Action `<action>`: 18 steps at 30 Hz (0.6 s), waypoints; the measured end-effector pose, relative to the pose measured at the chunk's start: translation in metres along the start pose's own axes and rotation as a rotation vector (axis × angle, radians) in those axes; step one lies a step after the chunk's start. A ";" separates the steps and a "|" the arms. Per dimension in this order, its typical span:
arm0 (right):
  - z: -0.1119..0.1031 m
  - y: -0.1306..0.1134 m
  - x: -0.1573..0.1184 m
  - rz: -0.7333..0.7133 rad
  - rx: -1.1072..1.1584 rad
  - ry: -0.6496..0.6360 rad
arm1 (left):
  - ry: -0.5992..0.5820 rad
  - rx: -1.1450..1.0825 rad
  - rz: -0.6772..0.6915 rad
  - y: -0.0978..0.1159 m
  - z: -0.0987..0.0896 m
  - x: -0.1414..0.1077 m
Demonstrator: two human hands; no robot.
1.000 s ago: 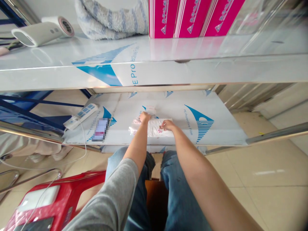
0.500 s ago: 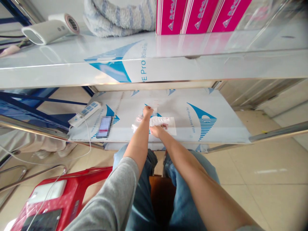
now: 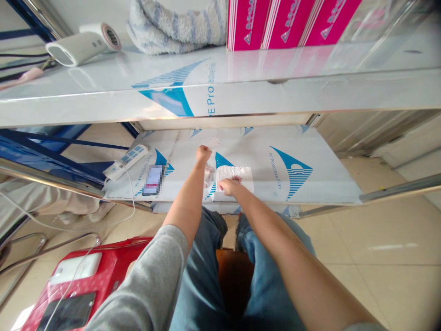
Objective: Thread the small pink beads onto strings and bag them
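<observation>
My left hand [image 3: 204, 152] is closed over the middle of the lower shelf [image 3: 330, 179], its fingers pinched on something too small to make out. Nearer to me, my right hand [image 3: 227, 186] is closed at the left edge of a clear plastic bag [image 3: 245, 174] with small reddish-brown items in it. What its fingers hold is not clear. A second bit of clear packaging [image 3: 208, 176] lies between my left forearm and the bag.
A phone [image 3: 153, 180] and a white power strip [image 3: 127, 162] lie on the shelf's left. The upper shelf [image 3: 103, 108] holds a white device [image 3: 81, 46], a fluffy striped cloth [image 3: 172, 30] and pink boxes [image 3: 248, 25]. A red stool [image 3: 117, 257] stands lower left.
My left hand has moved left and slightly away from me, apart from the bag. My right hand stays at the bag's left edge. The packaging beside my left forearm shows differently.
</observation>
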State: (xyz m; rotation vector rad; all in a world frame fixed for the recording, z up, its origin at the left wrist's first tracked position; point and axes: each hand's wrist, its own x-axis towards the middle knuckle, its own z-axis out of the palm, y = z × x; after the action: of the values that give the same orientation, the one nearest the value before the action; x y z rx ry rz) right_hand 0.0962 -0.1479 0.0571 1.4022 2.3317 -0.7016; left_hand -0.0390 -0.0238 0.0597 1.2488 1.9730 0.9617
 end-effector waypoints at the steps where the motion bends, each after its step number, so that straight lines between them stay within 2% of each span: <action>1: 0.000 0.001 0.000 0.019 0.015 0.007 | 0.005 0.001 0.005 0.001 -0.003 0.000; 6: -0.001 0.005 0.002 0.082 0.040 0.005 | 0.020 0.023 0.023 -0.001 -0.013 0.001; 11: 0.003 0.010 0.008 0.061 0.025 -0.044 | 0.020 -0.005 0.019 -0.012 -0.015 -0.003; 16: -0.007 0.027 0.010 -0.002 0.099 0.062 | -0.002 -0.132 -0.072 -0.015 -0.016 -0.009; 18: -0.015 0.035 0.009 0.051 0.083 0.088 | -0.058 -0.201 -0.125 -0.013 -0.018 -0.012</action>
State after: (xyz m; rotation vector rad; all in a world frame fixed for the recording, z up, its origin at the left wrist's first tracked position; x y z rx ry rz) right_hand 0.1226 -0.1188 0.0561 1.5520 2.3486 -0.7436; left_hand -0.0551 -0.0435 0.0608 1.0192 1.8355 1.0213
